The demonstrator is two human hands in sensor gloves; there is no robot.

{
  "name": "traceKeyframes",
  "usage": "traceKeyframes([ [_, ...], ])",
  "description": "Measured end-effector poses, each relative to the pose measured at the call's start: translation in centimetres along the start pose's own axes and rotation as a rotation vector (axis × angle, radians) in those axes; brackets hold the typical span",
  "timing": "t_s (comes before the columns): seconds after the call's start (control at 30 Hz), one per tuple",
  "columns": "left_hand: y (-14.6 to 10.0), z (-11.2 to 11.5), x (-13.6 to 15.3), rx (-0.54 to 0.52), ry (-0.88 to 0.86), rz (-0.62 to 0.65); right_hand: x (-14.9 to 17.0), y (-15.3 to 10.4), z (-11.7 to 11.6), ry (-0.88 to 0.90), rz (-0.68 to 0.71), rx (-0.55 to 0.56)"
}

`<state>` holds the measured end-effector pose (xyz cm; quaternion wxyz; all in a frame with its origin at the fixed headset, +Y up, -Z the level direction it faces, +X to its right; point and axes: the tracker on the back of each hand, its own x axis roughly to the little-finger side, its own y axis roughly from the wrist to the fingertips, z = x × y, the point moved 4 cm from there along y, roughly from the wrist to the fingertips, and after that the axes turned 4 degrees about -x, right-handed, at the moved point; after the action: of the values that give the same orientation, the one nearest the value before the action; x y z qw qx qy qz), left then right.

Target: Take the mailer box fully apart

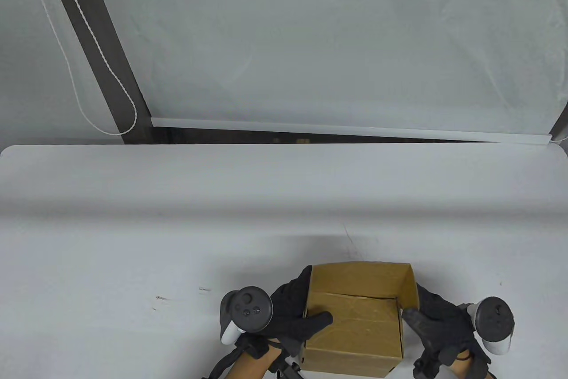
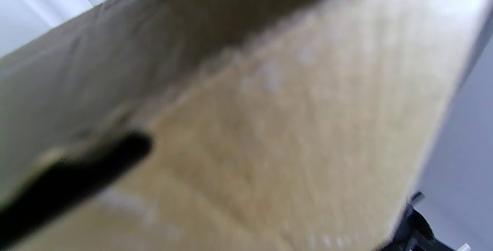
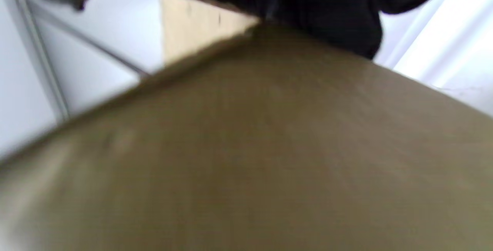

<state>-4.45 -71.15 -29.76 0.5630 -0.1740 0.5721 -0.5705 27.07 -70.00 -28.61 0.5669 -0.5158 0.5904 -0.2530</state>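
A brown cardboard mailer box (image 1: 359,317) is held near the table's front edge, between both hands, its open side facing the camera. My left hand (image 1: 297,312) grips its left wall, thumb lying across the box's inside face. My right hand (image 1: 432,321) grips its right wall, thumb on the right rim. In the left wrist view the box (image 2: 289,128) fills the frame, blurred, with a dark finger (image 2: 69,181) across it. In the right wrist view the box (image 3: 269,158) also fills the frame, with gloved fingers (image 3: 319,8) on its top edge.
The white table (image 1: 177,228) stretches away behind the box. Beyond its far edge hang a white blind with a bottom rail (image 1: 346,128), a dark post (image 1: 102,41) and a cord (image 1: 88,55).
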Motion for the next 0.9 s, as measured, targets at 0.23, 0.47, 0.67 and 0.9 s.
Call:
traceKeyframes([
  [0.23, -0.2, -0.8, 2.1, -0.058, -0.157, -0.11, 4.0, -0.2, -1.4, 0.246, -0.148, -0.128],
  [0.47, -0.4, 0.7, 3.8, 0.018, -0.619, -0.193, 4.4, 0.0, -2.4, 0.319, -0.167, -0.172],
  [0.67, -0.2, 1.9, 1.8, 0.211, -0.416, -0.154, 0.9, 0.2, -0.7, 0.086, 0.035, 0.016],
  [0.9, 0.1, -0.2, -0.8, -0.017, -0.179, -0.015, -1.1, 0.2, -0.4, -0.046, 0.106, 0.017],
])
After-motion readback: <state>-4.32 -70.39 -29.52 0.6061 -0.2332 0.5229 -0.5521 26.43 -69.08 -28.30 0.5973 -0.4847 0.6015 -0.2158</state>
